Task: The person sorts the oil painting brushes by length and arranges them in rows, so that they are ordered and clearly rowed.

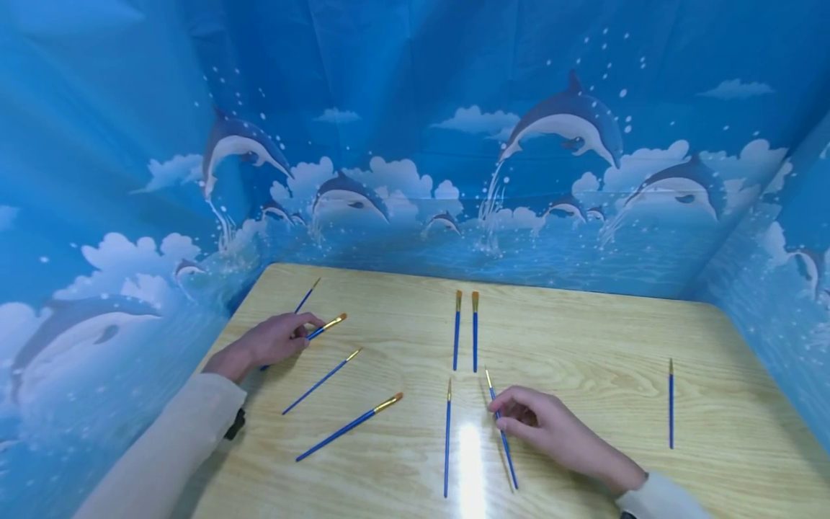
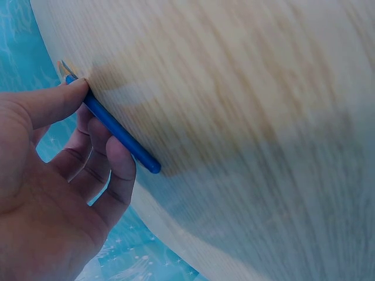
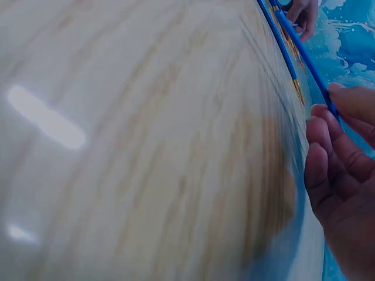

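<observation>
At the table's left side, my left hand (image 1: 277, 340) pinches a blue-handled paintbrush (image 1: 315, 333) between thumb and fingers. Its tan bristles point away to the right, and part of its handle is hidden by the hand. In the left wrist view the handle end of this paintbrush (image 2: 120, 132) sticks out past the fingers. Right of the table's middle, my right hand (image 1: 547, 429) holds a thin, fine-tipped paintbrush (image 1: 508, 454) by thumb and fingertips, tip pointing away. Just left of it lies another thin paintbrush (image 1: 447, 443), roughly parallel.
Two flat paintbrushes (image 1: 475, 335) lie side by side at mid-table. On the left are a thin paintbrush (image 1: 322, 381), a thicker one (image 1: 350, 427) and one partly behind the hand (image 1: 308, 295). Another thin paintbrush (image 1: 671, 407) lies far right. Dolphin-printed sheeting (image 1: 389, 238) surrounds the wooden table (image 1: 583, 339).
</observation>
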{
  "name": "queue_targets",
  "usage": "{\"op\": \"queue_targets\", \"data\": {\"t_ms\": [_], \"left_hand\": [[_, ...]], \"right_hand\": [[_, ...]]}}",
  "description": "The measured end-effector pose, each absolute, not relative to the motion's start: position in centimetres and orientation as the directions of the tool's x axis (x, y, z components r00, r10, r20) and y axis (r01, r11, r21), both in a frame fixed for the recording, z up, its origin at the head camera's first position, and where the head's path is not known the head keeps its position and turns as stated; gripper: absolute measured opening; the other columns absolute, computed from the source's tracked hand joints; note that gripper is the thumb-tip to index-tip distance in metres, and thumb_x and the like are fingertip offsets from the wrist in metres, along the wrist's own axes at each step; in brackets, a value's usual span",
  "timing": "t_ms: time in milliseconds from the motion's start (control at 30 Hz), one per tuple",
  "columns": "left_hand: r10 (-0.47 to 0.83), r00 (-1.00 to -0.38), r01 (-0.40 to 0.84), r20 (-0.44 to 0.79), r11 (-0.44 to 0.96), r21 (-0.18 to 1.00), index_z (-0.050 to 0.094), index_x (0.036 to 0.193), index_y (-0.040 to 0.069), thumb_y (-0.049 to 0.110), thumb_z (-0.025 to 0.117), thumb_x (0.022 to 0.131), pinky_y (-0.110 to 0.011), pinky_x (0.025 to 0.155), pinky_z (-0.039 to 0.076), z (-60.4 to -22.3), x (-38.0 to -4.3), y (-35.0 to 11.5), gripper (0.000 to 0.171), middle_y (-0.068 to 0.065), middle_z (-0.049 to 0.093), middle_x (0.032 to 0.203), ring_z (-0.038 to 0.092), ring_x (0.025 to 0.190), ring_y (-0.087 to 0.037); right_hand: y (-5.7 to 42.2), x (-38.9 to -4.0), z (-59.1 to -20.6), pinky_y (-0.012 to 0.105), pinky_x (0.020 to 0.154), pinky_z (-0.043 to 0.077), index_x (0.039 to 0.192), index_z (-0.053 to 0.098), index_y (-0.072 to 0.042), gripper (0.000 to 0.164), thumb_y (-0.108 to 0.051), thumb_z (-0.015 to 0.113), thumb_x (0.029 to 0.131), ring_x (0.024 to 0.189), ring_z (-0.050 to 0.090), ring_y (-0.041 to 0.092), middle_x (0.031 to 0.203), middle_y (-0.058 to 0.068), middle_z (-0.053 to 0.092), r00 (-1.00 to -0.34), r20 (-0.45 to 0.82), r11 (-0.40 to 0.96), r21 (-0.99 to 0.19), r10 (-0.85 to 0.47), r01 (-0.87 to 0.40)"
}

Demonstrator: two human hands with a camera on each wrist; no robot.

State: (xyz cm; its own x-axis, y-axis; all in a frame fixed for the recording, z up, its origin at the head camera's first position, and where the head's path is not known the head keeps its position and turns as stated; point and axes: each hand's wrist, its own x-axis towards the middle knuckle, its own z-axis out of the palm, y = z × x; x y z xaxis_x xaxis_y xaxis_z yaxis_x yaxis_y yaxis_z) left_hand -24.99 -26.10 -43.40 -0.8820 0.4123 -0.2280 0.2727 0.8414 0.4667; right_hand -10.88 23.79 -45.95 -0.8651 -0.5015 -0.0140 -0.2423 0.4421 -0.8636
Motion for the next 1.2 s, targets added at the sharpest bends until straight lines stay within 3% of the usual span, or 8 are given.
{"op": "queue_targets", "data": {"t_ms": [600,1200], "left_hand": [[0.425,-0.88,0.285,-0.212,0.83,0.479,0.062,0.148,0.01,0.008,0.062,0.11,-0.041,0.079,0.053,-43.3,-24.8,-26.1,0.038,-0.011,0.072,0.114,0.064,0.094,-0.022],[0.424,-0.881,0.289,-0.209,0.834,0.47,0.062,0.148,0.011,0.009,0.062,0.11,-0.042,0.081,0.054,-43.3,-24.9,-26.3,0.038,-0.01,0.072,0.114,0.064,0.095,-0.021]], "right_hand": [[20.6,-10.6,-46.6,0.021,0.071,0.055,0.12,0.076,-0.015,0.019,-0.027,0.071,0.106,0.085,0.061,-0.002,0.099,-0.012,0.071,-0.819,0.069,0.47,-0.79,-0.57,-0.394],[19.2,-10.6,-46.6,0.02,0.072,0.053,0.12,0.076,-0.02,0.021,-0.031,0.078,0.102,0.084,0.055,-0.005,0.1,-0.015,0.064,-0.806,0.081,0.539,-0.704,-0.586,-0.462]]}}
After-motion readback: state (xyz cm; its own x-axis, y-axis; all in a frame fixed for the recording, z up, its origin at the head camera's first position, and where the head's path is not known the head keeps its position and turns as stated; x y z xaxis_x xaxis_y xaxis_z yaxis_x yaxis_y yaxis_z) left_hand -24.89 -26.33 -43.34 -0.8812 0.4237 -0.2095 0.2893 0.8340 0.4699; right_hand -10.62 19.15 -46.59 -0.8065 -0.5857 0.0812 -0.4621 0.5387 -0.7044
